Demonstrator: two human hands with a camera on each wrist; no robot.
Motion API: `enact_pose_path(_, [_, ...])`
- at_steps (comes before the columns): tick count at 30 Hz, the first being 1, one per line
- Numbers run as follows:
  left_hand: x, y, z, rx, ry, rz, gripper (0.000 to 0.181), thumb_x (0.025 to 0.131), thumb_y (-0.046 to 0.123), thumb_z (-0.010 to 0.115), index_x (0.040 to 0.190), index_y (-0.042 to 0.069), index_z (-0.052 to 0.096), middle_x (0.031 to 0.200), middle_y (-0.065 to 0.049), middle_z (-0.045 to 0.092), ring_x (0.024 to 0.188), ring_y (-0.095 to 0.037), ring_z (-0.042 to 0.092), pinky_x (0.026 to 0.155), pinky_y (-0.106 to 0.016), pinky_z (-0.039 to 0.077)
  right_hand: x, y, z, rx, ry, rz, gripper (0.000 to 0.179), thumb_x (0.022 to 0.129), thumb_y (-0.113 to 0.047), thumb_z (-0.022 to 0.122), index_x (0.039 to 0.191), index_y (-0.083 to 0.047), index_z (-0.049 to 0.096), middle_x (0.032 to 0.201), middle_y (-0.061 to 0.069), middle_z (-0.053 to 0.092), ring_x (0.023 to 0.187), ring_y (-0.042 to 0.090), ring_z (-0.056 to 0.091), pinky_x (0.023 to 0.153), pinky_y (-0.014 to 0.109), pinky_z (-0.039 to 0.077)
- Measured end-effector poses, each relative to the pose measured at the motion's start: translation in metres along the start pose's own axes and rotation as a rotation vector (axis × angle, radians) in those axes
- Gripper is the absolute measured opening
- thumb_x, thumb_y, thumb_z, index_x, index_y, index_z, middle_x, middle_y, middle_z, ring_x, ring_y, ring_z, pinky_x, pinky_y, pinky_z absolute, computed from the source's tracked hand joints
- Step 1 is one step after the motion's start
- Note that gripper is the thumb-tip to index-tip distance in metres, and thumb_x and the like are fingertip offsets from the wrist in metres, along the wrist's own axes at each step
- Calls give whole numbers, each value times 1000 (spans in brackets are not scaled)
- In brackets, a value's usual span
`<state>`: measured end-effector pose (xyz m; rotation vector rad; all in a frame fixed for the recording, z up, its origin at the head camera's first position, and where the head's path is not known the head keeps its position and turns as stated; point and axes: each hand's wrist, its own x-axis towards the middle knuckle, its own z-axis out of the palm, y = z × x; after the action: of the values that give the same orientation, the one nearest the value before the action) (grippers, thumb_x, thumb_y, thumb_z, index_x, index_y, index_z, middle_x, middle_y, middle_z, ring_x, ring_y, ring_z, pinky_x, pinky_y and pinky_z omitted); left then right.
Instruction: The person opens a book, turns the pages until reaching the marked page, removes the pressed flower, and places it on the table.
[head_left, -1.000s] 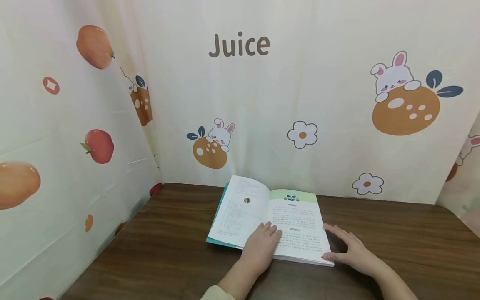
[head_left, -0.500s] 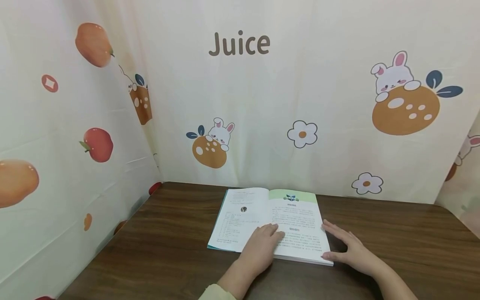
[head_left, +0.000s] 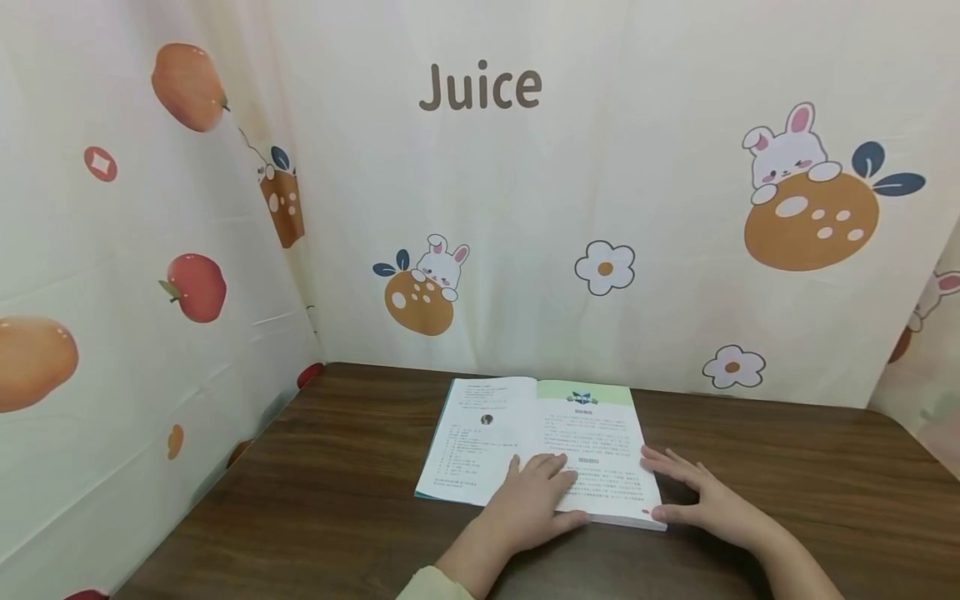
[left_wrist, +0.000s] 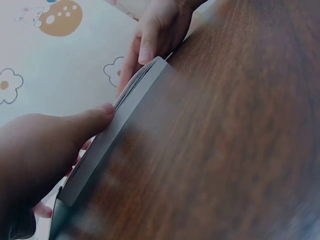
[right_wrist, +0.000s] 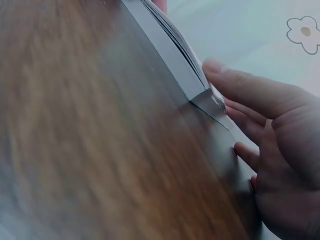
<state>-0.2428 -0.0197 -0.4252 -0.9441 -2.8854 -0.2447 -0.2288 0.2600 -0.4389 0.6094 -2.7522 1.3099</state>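
Book [head_left: 538,442]: one, two pages [head_left: 468,450] showing
Left hand [head_left: 529,504]: fingers apart, on book
Right hand [head_left: 711,502]: fingers apart, beside edge

I see my book [head_left: 483,458] lying open and flat, face up, near the far edge of the table [head_left: 322,475], well right of its far left corner. Teal cover shows past the white left page, which carries a small round picture. The right page, green-banded on top, sits on the thicker stack. My left hand [head_left: 531,500] rests across its lower part; my right hand [head_left: 712,504] touches its right edge.
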Motion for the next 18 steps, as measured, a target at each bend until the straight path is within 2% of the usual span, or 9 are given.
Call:
enact_pose_path(3, [0,0,0,-10,-7,-18,59,83,66,46,129,29,55,139,8,43,130,-12,35,102,-54,29,-1,0,0,8,0,-8,61,76,-27,74,130,-11,53,142,20,37,138,29,13,98,70,-3])
enact_pose_path(9, [1,-1,2,-8,12,-24,60,82,68,45,127,30,56,138,8,45,128,-12,36,102,-55,29,3,-1,2,10,15,23,56,77,-26,74,127,-9,56,140,20,39,131,52,12,97,71,-2])
enact_pose_path(14, [1,-1,3,6,38,-16,59,83,68,42,126,30,57,136,8,46,126,-12,38,101,-55,30,5,-2,3,1,40,82,51,79,-28,72,125,-10,58,140,17,41,131,50,14,98,69,1])
enact_pose_path(18, [1,-1,3,29,52,-9,57,86,67,39,125,31,57,136,9,47,126,-12,39,100,-55,31,5,-3,4,-2,53,84,50,79,-28,72,125,-11,58,140,17,42,131,50,15,98,70,2])
